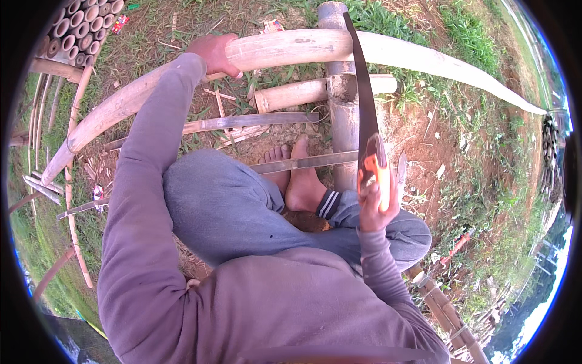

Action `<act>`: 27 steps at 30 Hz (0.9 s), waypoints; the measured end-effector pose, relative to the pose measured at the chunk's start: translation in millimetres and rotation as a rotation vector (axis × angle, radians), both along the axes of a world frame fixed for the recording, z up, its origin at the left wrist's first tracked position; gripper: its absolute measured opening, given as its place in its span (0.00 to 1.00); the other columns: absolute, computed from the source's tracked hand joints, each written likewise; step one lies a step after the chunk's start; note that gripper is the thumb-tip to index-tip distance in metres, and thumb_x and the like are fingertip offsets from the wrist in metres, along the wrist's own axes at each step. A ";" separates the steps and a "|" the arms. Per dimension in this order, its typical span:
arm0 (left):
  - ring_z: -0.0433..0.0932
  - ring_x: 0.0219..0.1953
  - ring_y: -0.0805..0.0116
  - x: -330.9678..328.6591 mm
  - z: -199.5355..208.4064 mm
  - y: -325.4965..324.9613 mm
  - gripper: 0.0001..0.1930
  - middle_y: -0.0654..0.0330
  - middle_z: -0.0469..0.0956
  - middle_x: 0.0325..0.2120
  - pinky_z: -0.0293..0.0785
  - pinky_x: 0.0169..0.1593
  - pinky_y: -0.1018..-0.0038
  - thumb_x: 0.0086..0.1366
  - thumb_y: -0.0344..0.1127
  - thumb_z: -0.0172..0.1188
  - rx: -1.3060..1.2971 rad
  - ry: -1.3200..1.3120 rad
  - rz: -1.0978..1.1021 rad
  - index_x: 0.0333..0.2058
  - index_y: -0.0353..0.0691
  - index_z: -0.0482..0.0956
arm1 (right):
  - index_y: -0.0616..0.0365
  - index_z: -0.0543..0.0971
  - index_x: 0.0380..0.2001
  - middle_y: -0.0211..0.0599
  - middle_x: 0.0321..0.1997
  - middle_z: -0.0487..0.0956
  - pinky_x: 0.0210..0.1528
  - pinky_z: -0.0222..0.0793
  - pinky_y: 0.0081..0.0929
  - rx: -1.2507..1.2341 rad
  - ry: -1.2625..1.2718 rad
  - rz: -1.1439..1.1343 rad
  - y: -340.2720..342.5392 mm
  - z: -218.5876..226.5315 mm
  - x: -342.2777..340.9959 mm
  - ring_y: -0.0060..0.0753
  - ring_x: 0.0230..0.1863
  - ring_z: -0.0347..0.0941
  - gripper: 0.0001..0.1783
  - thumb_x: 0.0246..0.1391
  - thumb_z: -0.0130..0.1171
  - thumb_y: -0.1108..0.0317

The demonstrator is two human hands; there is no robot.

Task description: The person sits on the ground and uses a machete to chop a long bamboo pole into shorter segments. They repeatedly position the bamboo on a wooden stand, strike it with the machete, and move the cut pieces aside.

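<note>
A long pale bamboo pole (pixel 291 46) runs from left to right across the far side, curved by the lens. My left hand (pixel 214 54) is wrapped over the top of it, left of the middle. My right hand (pixel 377 212) grips the orange handle of a handsaw (pixel 365 106). The saw's dark blade points away from me and crosses the pole close to a thick grey bamboo log (pixel 344 127). Whether the teeth are cutting into the pole cannot be told. The pole passes over the log's far end.
A shorter bamboo piece (pixel 294 96) and split bamboo strips (pixel 242 122) lie near my bare feet (pixel 303 182). Stacked bamboo tubes (pixel 82 27) stand at the far left beside a bamboo frame (pixel 76 127). Something red (pixel 458 246) lies on the ground at right.
</note>
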State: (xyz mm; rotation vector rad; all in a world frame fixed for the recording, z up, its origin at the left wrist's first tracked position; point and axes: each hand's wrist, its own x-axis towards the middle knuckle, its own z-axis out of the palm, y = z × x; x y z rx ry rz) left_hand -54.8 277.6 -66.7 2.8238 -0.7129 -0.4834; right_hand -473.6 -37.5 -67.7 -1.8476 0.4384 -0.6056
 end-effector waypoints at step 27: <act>0.86 0.53 0.49 8.3 16.9 -13.4 0.51 0.53 0.88 0.51 0.80 0.59 0.55 0.36 0.61 0.82 0.029 0.018 -0.023 0.64 0.55 0.78 | 0.67 0.80 0.62 0.45 0.53 0.87 0.55 0.78 0.30 -0.184 -0.134 -0.033 -26.4 31.3 171.1 0.30 0.52 0.83 0.23 0.69 0.66 0.66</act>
